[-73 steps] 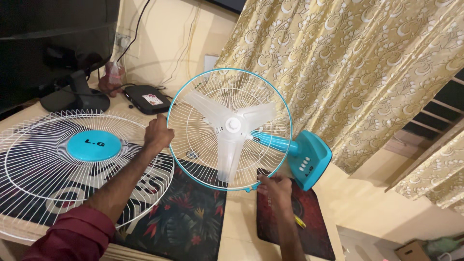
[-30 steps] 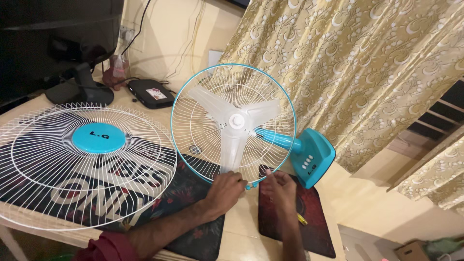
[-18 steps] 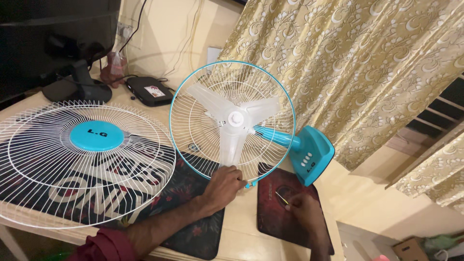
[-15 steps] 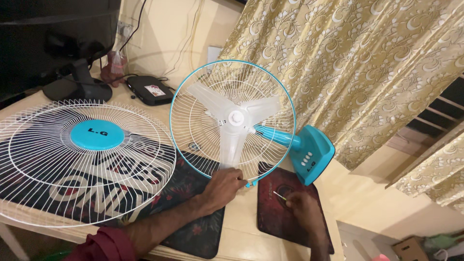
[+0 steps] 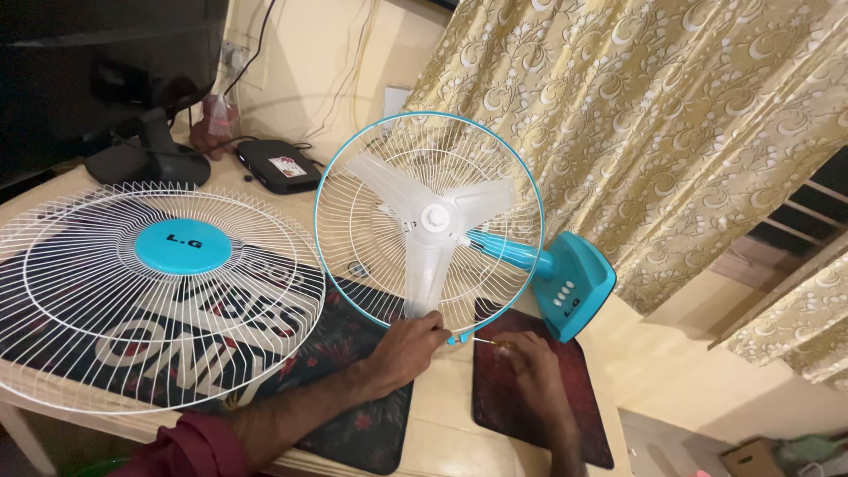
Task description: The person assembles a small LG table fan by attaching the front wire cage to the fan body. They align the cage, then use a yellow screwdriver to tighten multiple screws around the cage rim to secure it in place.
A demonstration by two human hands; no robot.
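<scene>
A turquoise fan (image 5: 565, 283) with white grille (image 5: 389, 221) stands before a gold floral curtain (image 5: 654, 124), beside dark floral mats (image 5: 353, 415).

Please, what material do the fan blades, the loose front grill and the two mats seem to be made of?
Fan blades: probably plastic, milky and translucent, since the guard wires show through them. Loose front grill: thin wire, likely metal with a white coating, plus a glossy blue cap, apparently plastic. Mats: flat, matt, printed surface, perhaps cloth over rubber.

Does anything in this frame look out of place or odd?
Yes. The fan lies tipped on the desk, its blades exposed. Its front grille lies flat, apart, to the left. The left hand grips the cage's bottom rim; the right hand holds a thin screwdriver at the clip there.
</scene>
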